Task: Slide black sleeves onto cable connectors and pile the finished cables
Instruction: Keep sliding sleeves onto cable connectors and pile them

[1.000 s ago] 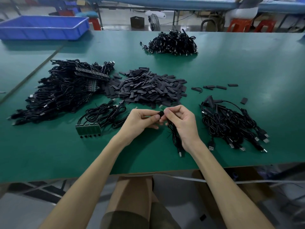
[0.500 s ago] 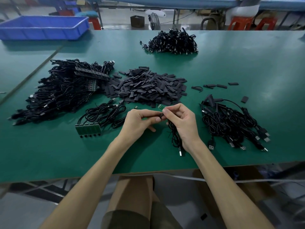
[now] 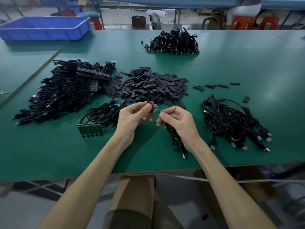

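Note:
My left hand point(image 3: 133, 116) pinches a black sleeve point(image 3: 149, 104) between thumb and fingers, held upright above the table. My right hand point(image 3: 178, 121) pinches the small green connector board point(image 3: 156, 112) of a black cable point(image 3: 175, 139), which hangs under my palm down to a USB plug near the front edge. Sleeve and connector tip nearly touch; the sleeve is not over the board. A heap of loose black sleeves point(image 3: 148, 86) lies just behind my hands. A pile of black cables point(image 3: 231, 123) with USB plugs lies to the right.
A big tangle of black cables point(image 3: 66, 90) fills the left of the green table point(image 3: 247, 63). A joined green board strip with cables point(image 3: 90, 128) sits by my left hand. Another cable pile point(image 3: 173, 42) is far back, a blue bin point(image 3: 44, 28) far left. A few stray sleeves point(image 3: 216, 85) lie right.
My hands have drawn slightly apart and lifted. The green connector board now shows between them, and the sleeve stands upright in my left fingers.

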`<state>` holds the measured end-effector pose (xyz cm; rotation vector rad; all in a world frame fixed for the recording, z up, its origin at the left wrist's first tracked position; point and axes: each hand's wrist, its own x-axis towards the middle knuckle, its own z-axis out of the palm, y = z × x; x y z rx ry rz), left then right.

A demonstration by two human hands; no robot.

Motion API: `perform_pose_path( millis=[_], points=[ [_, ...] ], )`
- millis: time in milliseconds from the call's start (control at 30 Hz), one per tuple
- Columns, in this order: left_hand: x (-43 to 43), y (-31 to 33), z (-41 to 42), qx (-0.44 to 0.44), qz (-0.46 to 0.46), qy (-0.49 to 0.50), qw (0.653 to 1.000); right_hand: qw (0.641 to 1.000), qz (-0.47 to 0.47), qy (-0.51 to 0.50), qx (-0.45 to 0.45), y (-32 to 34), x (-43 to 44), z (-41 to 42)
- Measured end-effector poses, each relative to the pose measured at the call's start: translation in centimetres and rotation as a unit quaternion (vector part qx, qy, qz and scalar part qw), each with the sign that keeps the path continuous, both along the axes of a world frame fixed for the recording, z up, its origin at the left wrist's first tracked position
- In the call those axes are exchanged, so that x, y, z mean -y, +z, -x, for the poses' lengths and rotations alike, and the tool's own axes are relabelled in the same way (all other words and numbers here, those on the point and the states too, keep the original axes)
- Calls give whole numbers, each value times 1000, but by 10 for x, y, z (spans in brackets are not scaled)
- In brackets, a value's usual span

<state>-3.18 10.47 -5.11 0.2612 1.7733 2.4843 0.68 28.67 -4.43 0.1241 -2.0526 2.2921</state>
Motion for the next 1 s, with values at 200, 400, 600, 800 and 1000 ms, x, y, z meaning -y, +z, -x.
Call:
perform_pose_path(
  millis=[200,400,600,800,1000],
  points=[
    [2,1,-1,3,-20,-16,1000,1000,-20,19,-13,-2,0,1],
    [2,2,-1,0,-26,-35,999,999,-31,30,-17,-4,-1,2],
    [2,0,-2,-5,-23,-34,999,998,-42,32,-17,-6,-2,2],
    [2,0,-2,-7,-7,-38,999,998,-47,36,-15,-7,-2,2],
    [2,2,-3,-8,-9,-50,999,999,-37,26,-11,-9,-3,3]
  ],
)
